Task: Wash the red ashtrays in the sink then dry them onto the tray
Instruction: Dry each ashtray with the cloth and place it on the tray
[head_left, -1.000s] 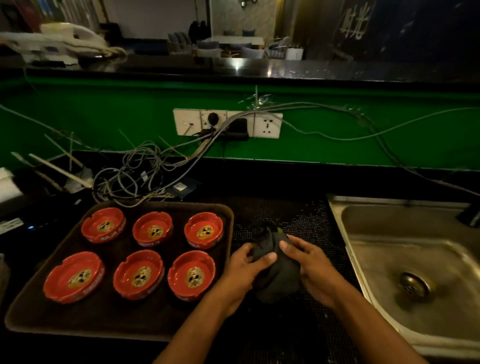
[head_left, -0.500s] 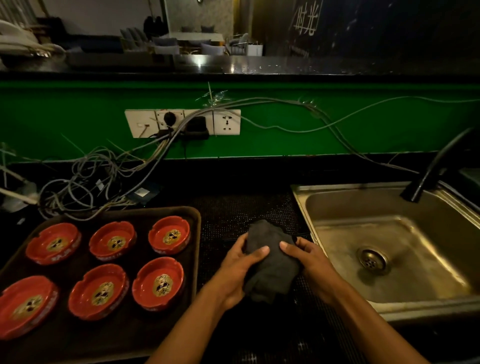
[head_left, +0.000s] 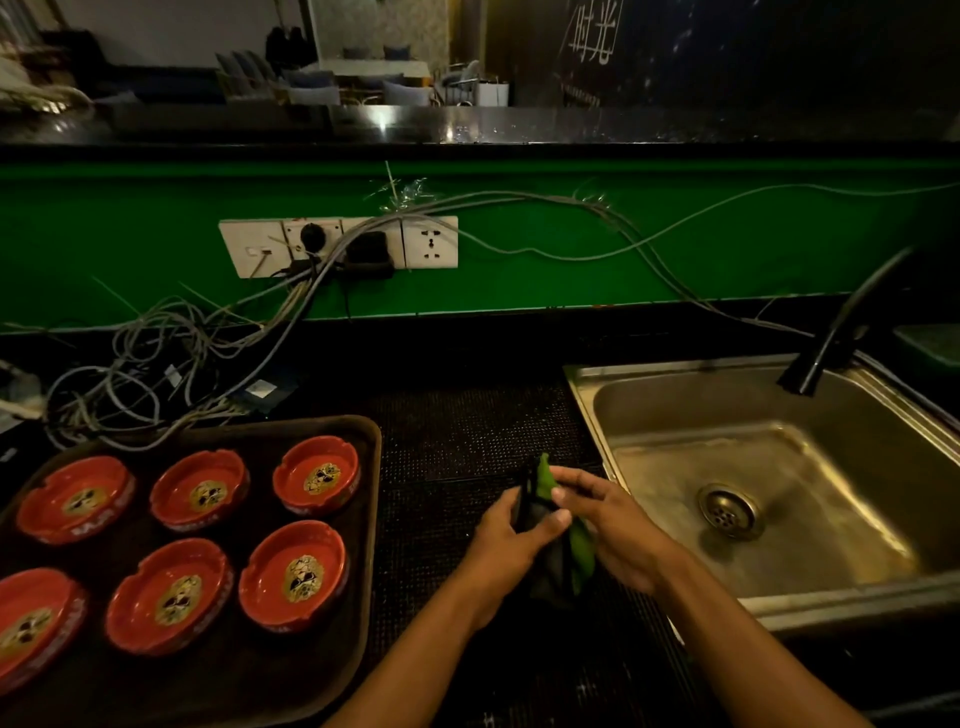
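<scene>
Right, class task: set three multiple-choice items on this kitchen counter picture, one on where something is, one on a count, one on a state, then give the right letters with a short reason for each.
1. Where does the tray lie in relation to the sink?
A. to its left
B. to its right
C. inside it

2. How many red ashtrays are on the tray?
A. four
B. six
C. eight

3. What are the two hands doing?
A. resting flat on the counter
B. holding a cloth between them
C. lifting an ashtray

Answers:
1 A: the tray is on the counter left of the sink.
2 B: two rows of three sit on the tray.
3 B: the left hand and right hand both grip the dark and green cloth.
</scene>
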